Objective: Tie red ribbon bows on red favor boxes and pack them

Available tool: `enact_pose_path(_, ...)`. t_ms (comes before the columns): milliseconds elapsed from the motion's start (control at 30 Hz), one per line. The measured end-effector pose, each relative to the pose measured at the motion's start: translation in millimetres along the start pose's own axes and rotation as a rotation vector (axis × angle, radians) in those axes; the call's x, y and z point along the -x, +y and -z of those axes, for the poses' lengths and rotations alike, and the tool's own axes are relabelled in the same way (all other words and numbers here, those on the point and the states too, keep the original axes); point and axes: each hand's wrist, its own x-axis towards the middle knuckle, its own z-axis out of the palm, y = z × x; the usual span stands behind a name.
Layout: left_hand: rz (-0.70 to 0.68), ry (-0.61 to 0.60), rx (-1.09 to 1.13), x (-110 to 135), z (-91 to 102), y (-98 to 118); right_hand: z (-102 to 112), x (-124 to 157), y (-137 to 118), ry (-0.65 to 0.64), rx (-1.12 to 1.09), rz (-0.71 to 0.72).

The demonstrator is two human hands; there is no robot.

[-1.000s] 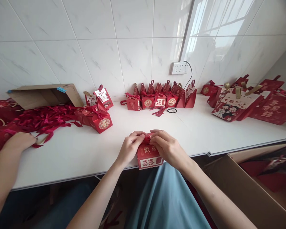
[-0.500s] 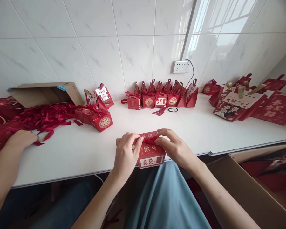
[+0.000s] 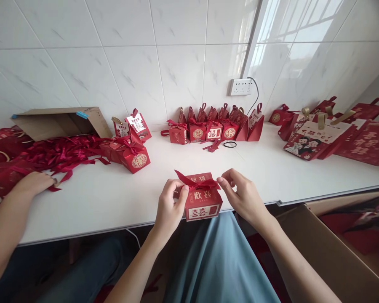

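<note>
A red gift box (image 3: 203, 203) with gold characters sits at the table's front edge, close to me. Across its top runs a dark red ribbon (image 3: 199, 184) with a knot or bow in the middle. At the box's left side, my left hand (image 3: 172, 200) pinches the ribbon between thumb and forefinger, while one ribbon end sticks up above it. On the other side, my right hand (image 3: 239, 189) has its thumb and forefinger closed on the ribbon's right end, just off the box's corner.
Finished-looking red boxes (image 3: 197, 134) line the wall. A pile of ribbons (image 3: 60, 153) spills from a cardboard box (image 3: 58, 122) on the left, where another person's hand (image 3: 38, 183) rests. Gift bags (image 3: 316, 136) stand right; a large carton (image 3: 322, 244) is below the table edge.
My hands have drawn apart from the box's middle, pulling the ribbon out to both sides. More of the ribbon and the box top now shows.
</note>
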Motion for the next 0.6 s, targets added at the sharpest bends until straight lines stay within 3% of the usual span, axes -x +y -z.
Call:
enact_pose_path(67,0.058,-0.014,0.037,-1.3,0.2,1.5,-0.5,0.0,-7.4,-0.103,-0.028,-0.168)
enact_pose_path(167,0.089,-0.008,0.065,-3.0,0.0,1.7,-4.4,-1.4,-16.0,-0.217,-0.096,-0.295)
enact_pose_path(400,0.131,-0.002,0.154,-5.5,-0.9,-3.8,-16.6,-8.1,-20.8,-0.184,-0.180,-0.414)
enact_pose_path(600,0.232,-0.078,0.317,-6.0,2.8,-7.9,-14.1,-10.1,-10.3,-0.300,-0.495,-0.505)
